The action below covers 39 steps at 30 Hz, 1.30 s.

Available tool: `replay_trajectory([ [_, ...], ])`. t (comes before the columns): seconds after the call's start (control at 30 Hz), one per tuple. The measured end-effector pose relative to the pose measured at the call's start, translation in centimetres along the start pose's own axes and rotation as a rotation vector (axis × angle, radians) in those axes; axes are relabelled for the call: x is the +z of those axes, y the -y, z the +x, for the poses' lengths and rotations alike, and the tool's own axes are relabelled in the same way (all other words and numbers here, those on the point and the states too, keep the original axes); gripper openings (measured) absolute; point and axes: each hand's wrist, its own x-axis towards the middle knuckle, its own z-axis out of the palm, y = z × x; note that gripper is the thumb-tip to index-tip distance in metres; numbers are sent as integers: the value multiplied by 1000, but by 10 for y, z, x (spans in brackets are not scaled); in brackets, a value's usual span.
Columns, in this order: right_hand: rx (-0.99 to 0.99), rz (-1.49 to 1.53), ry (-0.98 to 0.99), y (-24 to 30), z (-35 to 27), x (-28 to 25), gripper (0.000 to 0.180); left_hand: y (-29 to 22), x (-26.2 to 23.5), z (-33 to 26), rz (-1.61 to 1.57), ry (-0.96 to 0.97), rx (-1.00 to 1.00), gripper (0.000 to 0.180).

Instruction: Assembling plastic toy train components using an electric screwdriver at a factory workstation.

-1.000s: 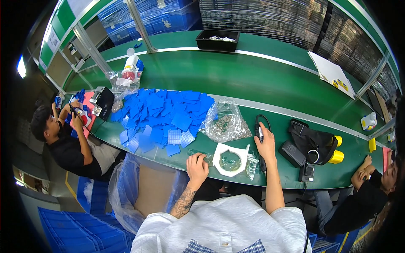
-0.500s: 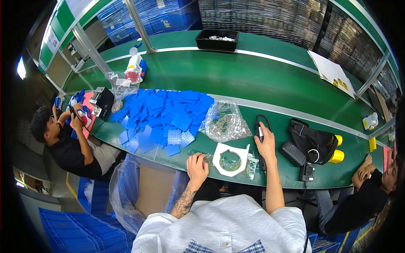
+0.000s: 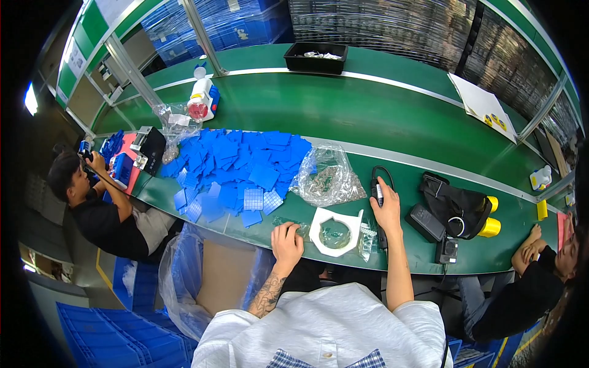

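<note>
My left hand [image 3: 287, 244] lies on the front edge of the green bench, its fingers loosely bent and apart, beside a thin clear plastic piece [image 3: 299, 226]. My right hand [image 3: 386, 210] is closed over a black stick-shaped tool [image 3: 383, 239] with a cable looping from its far end. Between my hands a white ring-shaped part [image 3: 315, 236] lies flat, with clear film visible in its opening. A small clear bag [image 3: 367, 243] sits between the ring and the tool. Farther back rests a clear plastic bag [image 3: 331, 184] holding many small metallic pieces.
Blue square plates [image 3: 245, 159] form a wide pile to the left. On the right are a black pouch [image 3: 451, 205], yellow rolls [image 3: 489, 226] and a black box [image 3: 426, 224]. A lined carton [image 3: 224, 276] stands below the bench. Co-workers [image 3: 116, 214] sit at both sides.
On the green strip behind the bench, the white-and-blue device at left and the white one at far right have shifted rightward. The left co-worker's hands have risen. My hands look unmoved.
</note>
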Motion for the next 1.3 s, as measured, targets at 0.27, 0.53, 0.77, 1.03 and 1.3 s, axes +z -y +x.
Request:
replay_trajectory([
  [0.27,-42,28,-9,7,4,8,62,5,-7,-2,39,14,-12,24],
  [0.53,-2,45,1,-5,-3,0,62,0,-3,-4,-18,21,-1,26],
  [0.77,27,49,26,5,0,4,63,0,-11,-4,-23,-3,-14,24],
  [1.03,4,51,14,-2,1,2,64,-1,-5,-2,-41,-20,-7,24],
  [1.3,1,58,1,3,-2,1,64,-3,-7,-2,-51,-48,-13,24],
])
